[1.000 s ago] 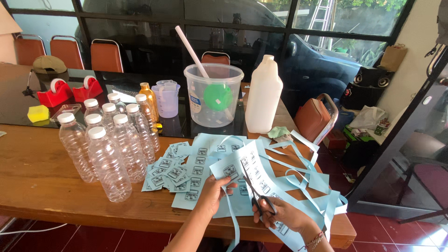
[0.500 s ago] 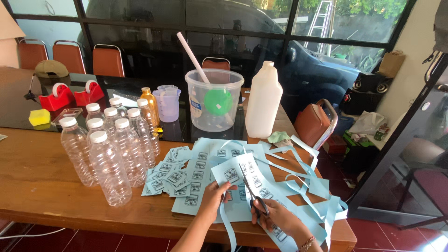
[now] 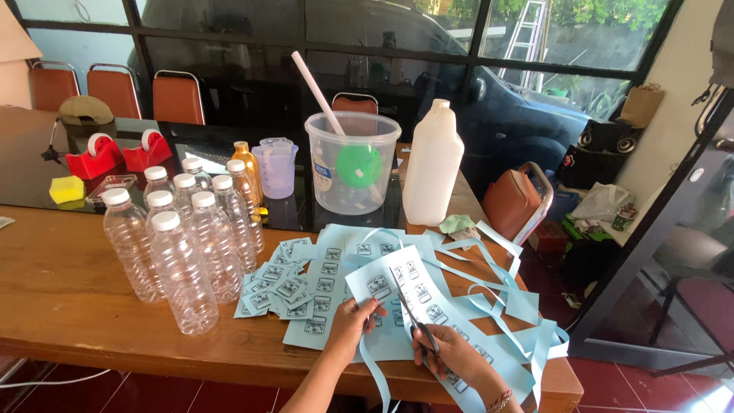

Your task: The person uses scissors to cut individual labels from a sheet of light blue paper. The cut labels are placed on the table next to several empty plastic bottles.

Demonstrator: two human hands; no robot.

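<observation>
My left hand [image 3: 353, 325] pinches the near edge of a pale blue label sheet [image 3: 397, 287] while my right hand [image 3: 451, 356] works scissors [image 3: 413, 321] up into it, blades apart. Both are at the table's [image 3: 69, 298] near edge, toward its right corner. Cut labels [image 3: 279, 291] lie just left of the sheet, paper strips [image 3: 489, 294] curl to its right, and clear bottles [image 3: 183, 245] stand further left. A bucket [image 3: 353, 164] and white jug [image 3: 433, 164] stand behind.

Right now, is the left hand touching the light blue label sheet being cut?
Touching. The head view shows the left hand pinching the near edge of the light blue label sheet, fingers over the paper, while the right hand works scissors into it.
</observation>
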